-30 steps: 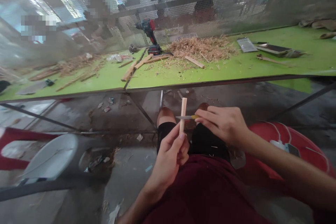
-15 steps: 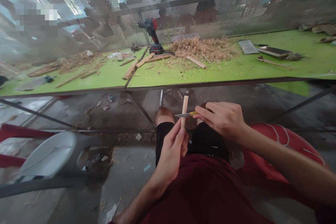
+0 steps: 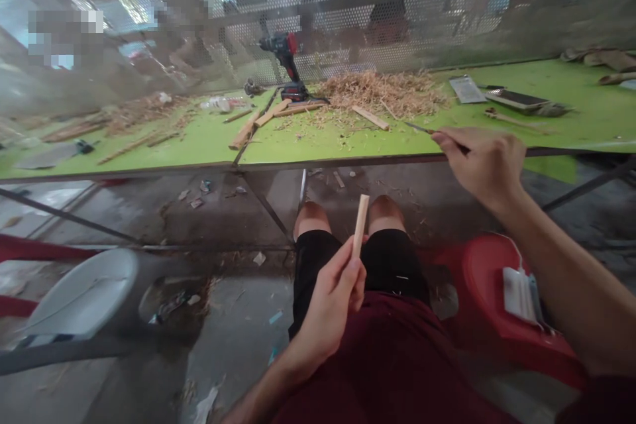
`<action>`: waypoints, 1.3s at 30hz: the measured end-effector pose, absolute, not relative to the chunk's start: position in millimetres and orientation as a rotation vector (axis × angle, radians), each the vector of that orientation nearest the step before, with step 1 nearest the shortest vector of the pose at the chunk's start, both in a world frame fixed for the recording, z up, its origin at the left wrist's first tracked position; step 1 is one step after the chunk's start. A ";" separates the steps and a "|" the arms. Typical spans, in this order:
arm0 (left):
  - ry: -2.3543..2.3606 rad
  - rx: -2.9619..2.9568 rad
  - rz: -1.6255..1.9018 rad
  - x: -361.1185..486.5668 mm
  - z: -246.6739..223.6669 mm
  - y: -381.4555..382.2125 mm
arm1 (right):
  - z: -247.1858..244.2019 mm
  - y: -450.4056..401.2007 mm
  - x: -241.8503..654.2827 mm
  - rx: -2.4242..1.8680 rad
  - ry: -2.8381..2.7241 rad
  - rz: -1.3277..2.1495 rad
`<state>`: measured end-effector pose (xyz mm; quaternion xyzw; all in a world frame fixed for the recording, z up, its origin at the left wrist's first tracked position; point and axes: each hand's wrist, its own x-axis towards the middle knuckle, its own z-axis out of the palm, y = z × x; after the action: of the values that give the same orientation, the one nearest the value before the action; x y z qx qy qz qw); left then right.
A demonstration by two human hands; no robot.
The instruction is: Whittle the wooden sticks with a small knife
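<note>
Perforated metal sheeting [image 3: 328, 33] stands behind a lime-green tabletop [image 3: 293, 152], with blurred shapes beyond it. On the table, a cordless drill [image 3: 289, 66], black with red parts, stands upright on its battery, just left of a large heap of wood shavings [image 3: 385, 91]. Several offcuts [image 3: 243, 131] lie in front of the drill, and a flat wooden strip [image 3: 370, 118] rests at the front of the heap. Farther right are a grey packet [image 3: 467, 89] and a dark, shallow rectangular object [image 3: 517, 100]. Nearer, above the person's lap and below the table edge, the left hand [image 3: 334, 288] pinches a pale wooden stick [image 3: 362, 220] between thumb and fingers; its bare upper end points up, leaning slightly right. Well apart from it, the right hand [image 3: 484, 162] is raised over the front of the table, fingers curled round the handle of a slim knife [image 3: 418, 127] whose blade points left; whether the blade touches the tabletop cannot be told. Beside the right forearm, a white face mask [image 3: 518, 295] lies on a red plastic stool [image 3: 479, 295].
</note>
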<state>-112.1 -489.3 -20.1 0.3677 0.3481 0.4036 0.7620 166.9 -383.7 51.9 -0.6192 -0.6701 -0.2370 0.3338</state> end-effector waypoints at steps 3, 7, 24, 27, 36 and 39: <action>0.701 0.791 0.869 -109.7 -20.8 -486.8 | 48.4 -406.5 148.7 -1.456 -1.876 -0.504; 0.662 0.784 0.877 -108.7 -19.4 -483.4 | 30.1 -442.3 106.2 -1.318 -2.077 -0.489; 0.814 0.773 0.929 -105.5 -15.2 -485.0 | 15.4 -449.9 98.1 -1.329 -2.256 -0.633; 0.836 0.784 0.924 -105.1 -15.7 -484.1 | 16.0 -443.2 104.5 -1.338 -2.268 -0.672; 0.783 0.772 0.883 -107.5 -13.9 -480.9 | 10.1 -430.0 113.3 -1.323 -2.279 -0.653; 0.785 0.812 0.862 -112.1 -13.0 -488.1 | 11.5 -413.0 142.9 -1.487 -2.151 -0.676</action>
<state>-112.1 -488.1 -13.0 0.3726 0.3605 0.3959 0.7580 142.9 -413.0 11.5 -0.5373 -0.7771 -0.2441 0.2185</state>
